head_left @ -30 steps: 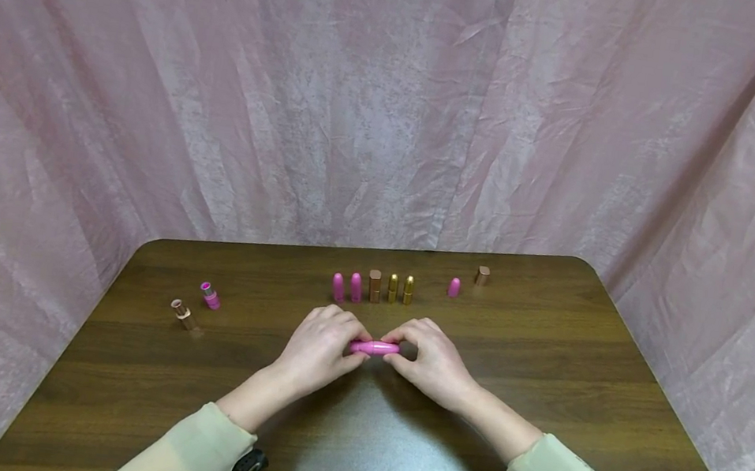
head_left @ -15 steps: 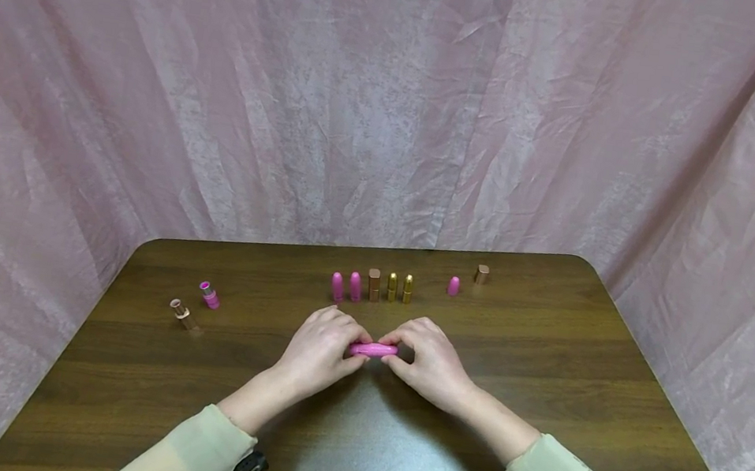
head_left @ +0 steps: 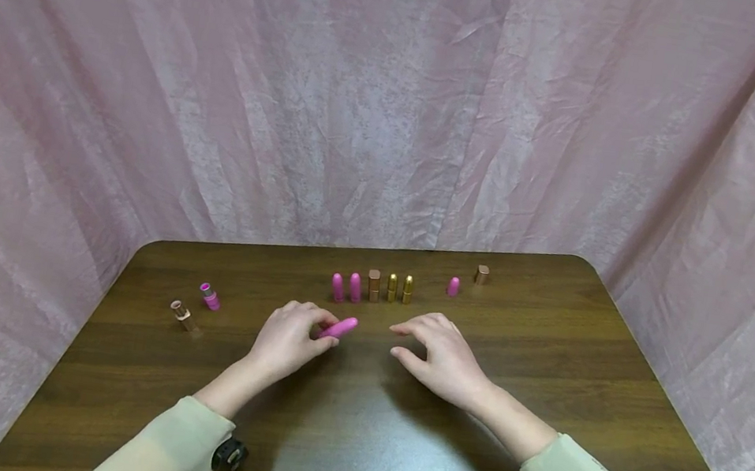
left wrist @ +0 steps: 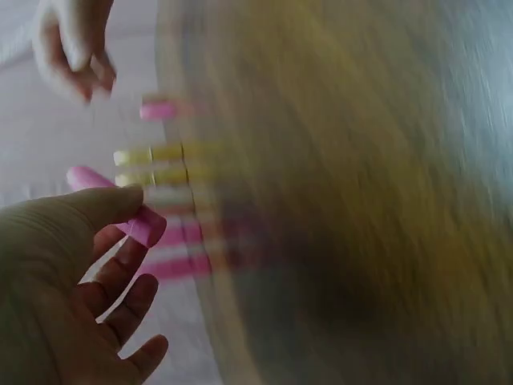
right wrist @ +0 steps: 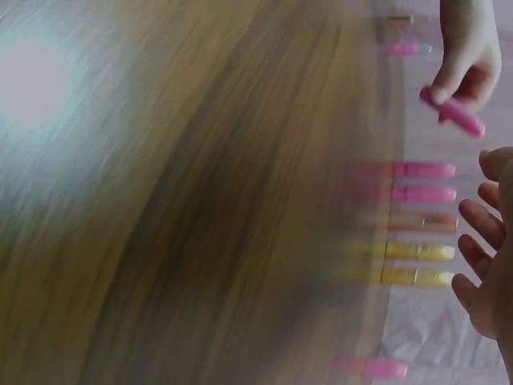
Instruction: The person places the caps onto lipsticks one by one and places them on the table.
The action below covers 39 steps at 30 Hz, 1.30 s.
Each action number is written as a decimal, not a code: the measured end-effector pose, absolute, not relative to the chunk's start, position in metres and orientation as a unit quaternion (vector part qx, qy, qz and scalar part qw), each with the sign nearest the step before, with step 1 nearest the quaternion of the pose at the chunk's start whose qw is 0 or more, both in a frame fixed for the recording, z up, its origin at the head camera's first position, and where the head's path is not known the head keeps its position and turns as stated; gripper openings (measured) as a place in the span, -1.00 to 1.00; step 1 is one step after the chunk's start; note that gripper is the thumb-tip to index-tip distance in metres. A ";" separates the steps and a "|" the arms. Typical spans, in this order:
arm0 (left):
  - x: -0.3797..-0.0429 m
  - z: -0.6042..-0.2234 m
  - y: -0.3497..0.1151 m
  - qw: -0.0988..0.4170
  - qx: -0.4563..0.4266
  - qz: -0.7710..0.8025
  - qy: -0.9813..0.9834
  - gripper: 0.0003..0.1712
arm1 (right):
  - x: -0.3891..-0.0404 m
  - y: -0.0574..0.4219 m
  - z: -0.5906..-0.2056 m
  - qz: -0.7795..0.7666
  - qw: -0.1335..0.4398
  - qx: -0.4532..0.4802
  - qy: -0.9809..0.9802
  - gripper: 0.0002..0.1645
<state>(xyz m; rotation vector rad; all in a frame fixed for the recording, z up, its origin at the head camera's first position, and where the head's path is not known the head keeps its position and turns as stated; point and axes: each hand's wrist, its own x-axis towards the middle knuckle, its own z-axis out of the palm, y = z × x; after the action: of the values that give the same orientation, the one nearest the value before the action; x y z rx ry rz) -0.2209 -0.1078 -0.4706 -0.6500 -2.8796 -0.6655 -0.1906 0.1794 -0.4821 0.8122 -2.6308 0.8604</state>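
Observation:
Between thumb and fingers, my left hand [head_left: 287,339] pinches a capped pink lipstick [head_left: 341,328], which points up and to the right. The left wrist view shows the same lipstick [left wrist: 147,228] held near its base by the thumb. My right hand [head_left: 442,357] is apart from it, fingers spread and holding nothing. Behind the hands stands a row of closed lipsticks: two pink ones [head_left: 355,287], a rose-gold one [head_left: 374,286] and two gold ones [head_left: 392,288].
On the left of the wooden table [head_left: 544,385] stand an uncapped pink lipstick [head_left: 210,297] and an uncapped rose-gold one [head_left: 182,314]. At the back right are a pink cap [head_left: 453,286] and a rose-gold cap [head_left: 482,274]. A pink curtain [head_left: 394,110] hangs behind.
Both hands held the pink lipstick before. My right hand has let go and its fingers have spread. My left hand has moved left with the lipstick, which now tilts upward.

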 end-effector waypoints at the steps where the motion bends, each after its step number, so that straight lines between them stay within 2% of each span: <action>1: -0.225 -0.471 -0.113 0.050 -0.193 -0.233 -0.952 -0.76 | -0.191 0.184 -0.483 0.285 0.126 0.275 -0.909 -0.60; 7: -0.249 -0.474 -0.135 0.017 -0.106 -0.310 -0.944 -0.69 | -0.190 0.207 -0.490 0.230 0.121 0.273 -0.927 -0.53; 16: -0.283 -0.481 -0.136 0.017 -0.068 -0.320 -0.945 -0.62 | -0.187 0.224 -0.497 0.178 0.101 0.275 -0.939 -0.34; 27: -0.303 -0.491 -0.133 -0.008 -0.039 -0.311 -0.950 -0.56 | -0.184 0.233 -0.500 0.170 0.104 0.267 -0.943 -0.36; 39: -0.305 -0.501 -0.131 0.010 -0.051 -0.296 -0.954 -0.55 | -0.183 0.238 -0.502 0.168 0.098 0.258 -0.946 -0.39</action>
<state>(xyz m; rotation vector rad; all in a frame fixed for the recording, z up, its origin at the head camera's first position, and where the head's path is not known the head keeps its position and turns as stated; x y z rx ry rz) -0.3045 -0.1309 -0.5013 -0.1581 -2.9772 -0.9248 -0.1833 0.2380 -0.5019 0.7639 -2.8009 0.4985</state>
